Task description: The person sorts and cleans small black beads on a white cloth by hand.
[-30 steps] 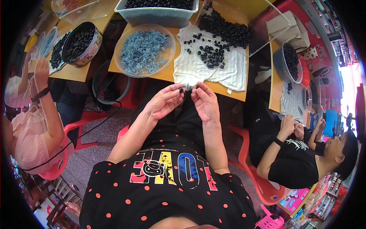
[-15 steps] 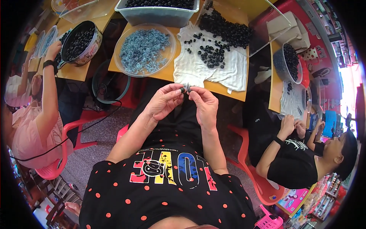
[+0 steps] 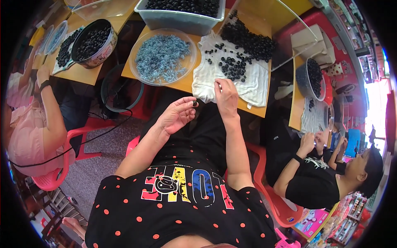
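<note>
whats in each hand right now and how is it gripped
The left hand pinches a small dark bead at its fingertips. The right hand rests on the white cloth; whether it grips anything cannot be told.

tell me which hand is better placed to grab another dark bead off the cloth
Right, probably. The right hand already rests on the white cloth near the loose beads; the left hand is off the table, pinching a small dark piece.

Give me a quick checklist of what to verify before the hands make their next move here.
1. Left hand pinches a small dark piece: ok.
2. Right hand rests on the white cloth: ok.
3. Right hand holding a piece: cannot tell.
4. Loose dark pieces lie on the cloth close beyond the right hand: ok.
5. Clear dish of blue pieces sits on the table beside the cloth: ok.
</note>
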The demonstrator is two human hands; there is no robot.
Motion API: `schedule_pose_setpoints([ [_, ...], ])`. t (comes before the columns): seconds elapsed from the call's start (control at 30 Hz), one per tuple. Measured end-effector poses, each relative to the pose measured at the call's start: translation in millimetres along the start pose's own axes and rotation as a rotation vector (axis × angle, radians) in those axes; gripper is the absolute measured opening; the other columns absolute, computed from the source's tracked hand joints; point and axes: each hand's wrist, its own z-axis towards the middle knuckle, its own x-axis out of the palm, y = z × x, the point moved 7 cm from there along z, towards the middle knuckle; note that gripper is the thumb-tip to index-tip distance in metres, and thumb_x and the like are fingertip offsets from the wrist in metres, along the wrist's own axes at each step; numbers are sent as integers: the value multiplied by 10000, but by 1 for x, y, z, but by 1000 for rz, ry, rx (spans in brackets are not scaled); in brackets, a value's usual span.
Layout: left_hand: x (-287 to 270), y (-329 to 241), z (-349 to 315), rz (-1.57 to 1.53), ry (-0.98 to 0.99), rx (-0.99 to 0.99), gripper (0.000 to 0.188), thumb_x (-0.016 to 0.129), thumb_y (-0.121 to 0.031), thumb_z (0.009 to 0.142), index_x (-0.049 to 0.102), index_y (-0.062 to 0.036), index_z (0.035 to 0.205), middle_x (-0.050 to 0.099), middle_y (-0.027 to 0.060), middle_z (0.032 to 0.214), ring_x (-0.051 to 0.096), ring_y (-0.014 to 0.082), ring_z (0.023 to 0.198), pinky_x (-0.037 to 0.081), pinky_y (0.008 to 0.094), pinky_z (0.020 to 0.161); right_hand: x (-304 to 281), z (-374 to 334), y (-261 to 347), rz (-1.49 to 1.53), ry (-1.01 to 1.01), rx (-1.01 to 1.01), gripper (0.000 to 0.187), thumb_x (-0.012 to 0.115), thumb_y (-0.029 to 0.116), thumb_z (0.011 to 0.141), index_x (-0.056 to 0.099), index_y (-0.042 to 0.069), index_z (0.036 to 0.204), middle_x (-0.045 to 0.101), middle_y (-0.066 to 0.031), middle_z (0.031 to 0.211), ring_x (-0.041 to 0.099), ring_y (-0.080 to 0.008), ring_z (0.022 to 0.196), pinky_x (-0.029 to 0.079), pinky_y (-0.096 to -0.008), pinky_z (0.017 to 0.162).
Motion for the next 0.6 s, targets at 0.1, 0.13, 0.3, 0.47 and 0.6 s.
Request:
schedule_pose_setpoints([
  [0.1,-12,-1,-3,-10,-19,-14,229,668,-94,930,626,-64,1153,677,53,1018,630,119,807,538,275,747,17,7,-15,-163,197,55,138,685,57,847,673,26,981,641,-132,929,635,-300,853,505,-386,764],
  [0.13,-14,-2,-4,-25,7,-8,218,667,-96,932,632,-64,1145,679,56,1010,633,116,806,537,269,746,15,8,-16,-133,210,100,160,678,80,864,674,28,1016,624,-128,925,628,-299,878,498,-387,793],
  [0.3,-36,2,0,-44,13,-49,195,676,-97,928,647,-63,1118,688,57,992,637,115,802,538,256,739,5,30,18,79,98,85,148,709,27,826,686,25,972,632,-113,916,609,-309,904,484,-385,792],
  [0.47,-46,11,2,-64,45,-116,203,693,-104,917,654,-68,1112,697,45,977,635,107,800,539,247,731,31,68,59,-27,179,-173,98,738,100,799,712,64,886,664,-63,885,591,-283,891,452,-399,794],
  [0.6,-45,7,1,-108,77,-109,198,696,-109,916,659,-73,1107,699,48,984,635,107,809,541,251,738,74,91,65,-159,392,-207,103,737,201,811,753,121,874,702,-37,908,591,-264,920,433,-396,829],
])
